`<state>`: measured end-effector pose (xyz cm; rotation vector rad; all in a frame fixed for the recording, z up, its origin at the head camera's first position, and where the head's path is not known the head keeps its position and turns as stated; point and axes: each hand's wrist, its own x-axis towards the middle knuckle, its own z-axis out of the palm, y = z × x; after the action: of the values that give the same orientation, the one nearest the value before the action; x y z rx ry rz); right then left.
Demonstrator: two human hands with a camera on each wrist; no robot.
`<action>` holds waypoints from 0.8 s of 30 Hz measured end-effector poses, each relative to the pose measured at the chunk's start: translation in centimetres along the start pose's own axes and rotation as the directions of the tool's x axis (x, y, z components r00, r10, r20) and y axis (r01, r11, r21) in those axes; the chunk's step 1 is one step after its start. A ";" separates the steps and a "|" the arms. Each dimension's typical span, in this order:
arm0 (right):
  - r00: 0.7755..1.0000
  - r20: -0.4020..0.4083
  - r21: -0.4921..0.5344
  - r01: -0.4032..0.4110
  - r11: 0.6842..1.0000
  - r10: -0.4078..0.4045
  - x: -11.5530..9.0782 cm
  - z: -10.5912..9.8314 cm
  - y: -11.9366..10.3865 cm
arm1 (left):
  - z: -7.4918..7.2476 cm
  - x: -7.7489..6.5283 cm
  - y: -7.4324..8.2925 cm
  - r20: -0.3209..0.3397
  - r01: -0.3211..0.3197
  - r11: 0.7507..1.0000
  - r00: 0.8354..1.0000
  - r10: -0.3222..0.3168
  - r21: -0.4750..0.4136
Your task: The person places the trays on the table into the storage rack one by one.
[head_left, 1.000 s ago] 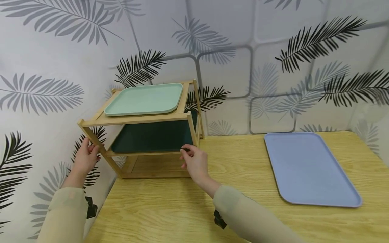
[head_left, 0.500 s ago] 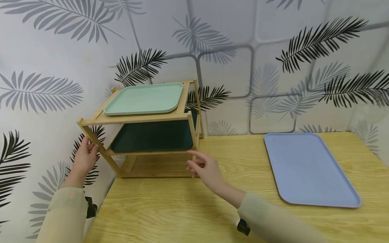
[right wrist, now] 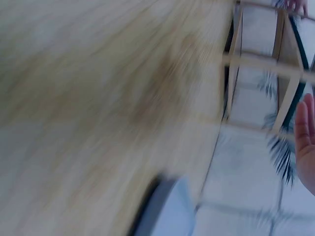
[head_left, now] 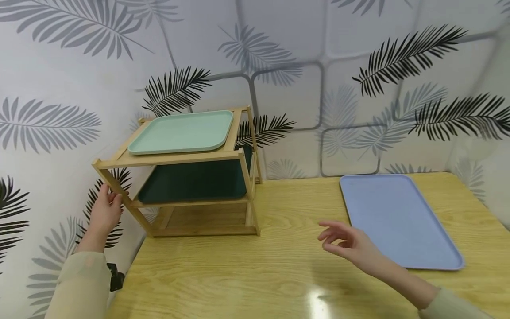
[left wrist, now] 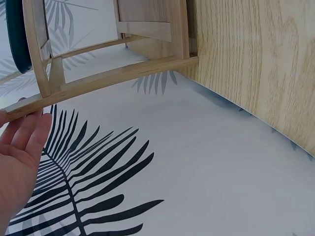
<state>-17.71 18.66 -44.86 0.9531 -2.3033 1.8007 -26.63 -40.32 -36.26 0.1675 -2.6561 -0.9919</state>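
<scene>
A two-tier wooden rack [head_left: 171,159] stands at the left, against the patterned wall. A mint-green tray [head_left: 183,133] lies on its top tier, and a dark green tray [head_left: 195,181] lies on the tier below. My left hand [head_left: 104,212] holds the rack's front left post; the left wrist view shows the fingers [left wrist: 37,132] behind that post, with the thumb partly cut off at the frame's edge. Over the table, between rack and blue tray [head_left: 398,217], my right hand [head_left: 354,246] hangs with loosely bent fingers and nothing in it.
The wood-grain table [head_left: 223,274] meets the leaf-patterned wall [head_left: 287,102] behind and at the left. Flat on the table's right side lies the blue tray, near my right forearm. Motion blurs much of the right wrist view.
My right hand has come away from the front right corner of the dark green tray and moved right, toward the blue tray. The left hand stays at the rack's post.
</scene>
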 end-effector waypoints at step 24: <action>0.994 0.065 -0.388 -0.061 0.920 0.093 -10.1 -12.1 7.2 | 0.3 -0.4 0.5 -0.030 0.016 0.999 0.999 -0.015 0.035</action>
<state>-16.94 34.67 -51.38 0.8923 -2.6394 1.2695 -26.36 -39.70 -36.22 0.2096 -2.6505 -0.9411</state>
